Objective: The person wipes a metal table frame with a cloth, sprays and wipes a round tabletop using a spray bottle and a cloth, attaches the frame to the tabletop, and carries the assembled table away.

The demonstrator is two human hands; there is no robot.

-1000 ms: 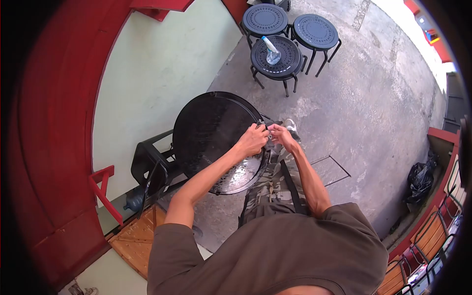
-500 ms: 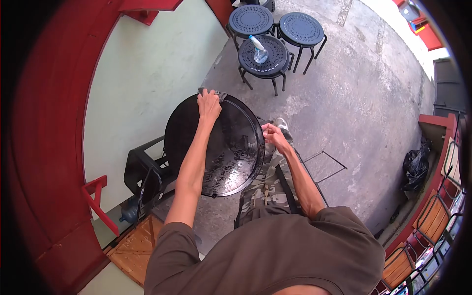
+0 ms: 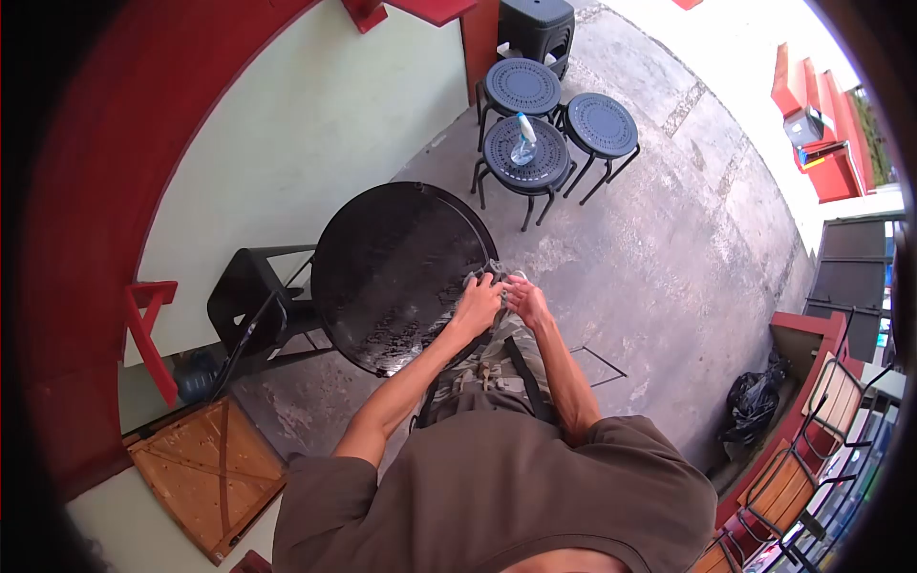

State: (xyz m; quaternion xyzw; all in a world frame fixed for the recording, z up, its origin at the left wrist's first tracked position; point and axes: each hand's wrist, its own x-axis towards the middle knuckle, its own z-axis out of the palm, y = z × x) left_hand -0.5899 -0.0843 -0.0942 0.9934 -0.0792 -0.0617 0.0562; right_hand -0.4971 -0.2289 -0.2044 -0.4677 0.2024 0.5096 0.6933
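Observation:
A round black tabletop [image 3: 392, 258] leans tilted in front of me, with wet streaks and droplets on its lower part. My left hand [image 3: 479, 304] is closed on a grey cloth [image 3: 485, 271] at the tabletop's right rim. Right beside it, my right hand [image 3: 527, 300] has its fingers bent and drawn together at the cloth's edge. The fingertips of the two hands nearly meet, and part of the cloth is hidden beneath them.
A clear spray bottle [image 3: 523, 141] stands on a dark round stool [image 3: 549, 170], beside other stools [image 3: 602, 126]. Left are a black chair [image 3: 250, 296] and a wooden panel [image 3: 205, 468]. A black bag [image 3: 755, 401] and wooden-slat chairs [image 3: 778, 487] line the right.
My left hand has brought the cloth from the tabletop's upper edge down to its right rim, next to my right hand. The view has shifted, and the tabletop appears turned slightly.

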